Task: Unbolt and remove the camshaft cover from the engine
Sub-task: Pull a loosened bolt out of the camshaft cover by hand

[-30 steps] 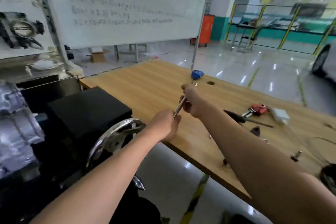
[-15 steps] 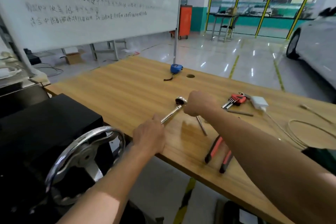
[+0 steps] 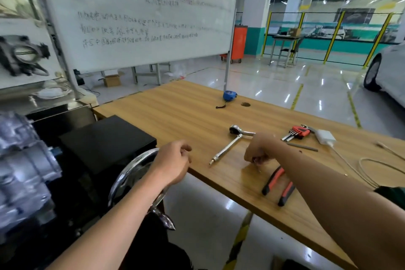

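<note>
Chrome ratchet wrench with extension bar (image 3: 228, 144) is just set down on the wooden tabletop (image 3: 175, 112), between both hands. Left hand (image 3: 173, 164): grip slack, empty. Right hand (image 3: 260, 149) pinches a small metal bit (image 3: 256, 162). Silver engine (image 3: 19, 160) waits far left, cover likely still on.

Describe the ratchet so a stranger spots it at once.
Start at the wooden table. Between the left hand and right hand, near its front edge, lies the ratchet. It is all chrome with a long extension bar, unlike the red-handled pliers and red hex keys.
</note>
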`<state>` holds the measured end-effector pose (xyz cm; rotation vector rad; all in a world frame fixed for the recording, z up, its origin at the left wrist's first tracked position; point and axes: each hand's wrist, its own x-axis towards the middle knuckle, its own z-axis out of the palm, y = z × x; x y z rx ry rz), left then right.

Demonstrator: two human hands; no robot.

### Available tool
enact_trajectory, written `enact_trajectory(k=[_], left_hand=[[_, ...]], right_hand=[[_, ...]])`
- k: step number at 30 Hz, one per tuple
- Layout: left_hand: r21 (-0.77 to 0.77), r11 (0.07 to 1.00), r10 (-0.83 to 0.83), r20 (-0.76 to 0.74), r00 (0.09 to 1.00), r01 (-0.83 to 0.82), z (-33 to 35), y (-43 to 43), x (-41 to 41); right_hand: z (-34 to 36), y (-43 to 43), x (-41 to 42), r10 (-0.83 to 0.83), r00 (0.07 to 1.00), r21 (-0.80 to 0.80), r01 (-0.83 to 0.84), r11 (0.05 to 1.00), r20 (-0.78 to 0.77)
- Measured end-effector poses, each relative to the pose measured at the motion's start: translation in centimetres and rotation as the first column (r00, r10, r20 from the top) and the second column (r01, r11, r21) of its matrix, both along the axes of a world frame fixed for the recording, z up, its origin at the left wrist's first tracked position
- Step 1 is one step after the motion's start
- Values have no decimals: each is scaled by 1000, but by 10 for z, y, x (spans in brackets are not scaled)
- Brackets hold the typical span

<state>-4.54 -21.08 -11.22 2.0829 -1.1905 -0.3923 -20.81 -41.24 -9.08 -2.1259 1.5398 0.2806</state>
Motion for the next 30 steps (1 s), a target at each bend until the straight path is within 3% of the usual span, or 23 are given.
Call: enact_trajectory(k=[3, 7, 12, 15, 20, 23, 30], left_hand=[[-67, 998, -12, -45, 999, 9, 19, 40, 1], [-116, 993, 33, 116, 993, -20, 39, 79, -2], [-170, 972, 178, 79, 981, -162, 57, 144, 0], [-282, 916, 303, 17, 953, -286, 67, 184, -4], [-284, 863, 438, 9, 899, -418, 80, 271, -2], [-331, 816, 518, 54, 854, -474, 97, 328, 4], [-233, 799, 599, 384, 703, -554, 141, 465, 28]], right_hand=[[19, 19, 13, 42, 987, -103, -26, 994, 156], [59, 79, 52, 179, 884, -128, -136, 982, 431], [82, 187, 98, 391, 649, -167, -380, 910, 653], [88, 239, 115, 386, 457, -123, -506, 854, 801], [96, 334, 147, 337, 236, -106, -657, 746, 912], [104, 384, 159, 416, 87, -218, -745, 630, 905], [128, 489, 188, 563, -254, -499, -798, 337, 786]])
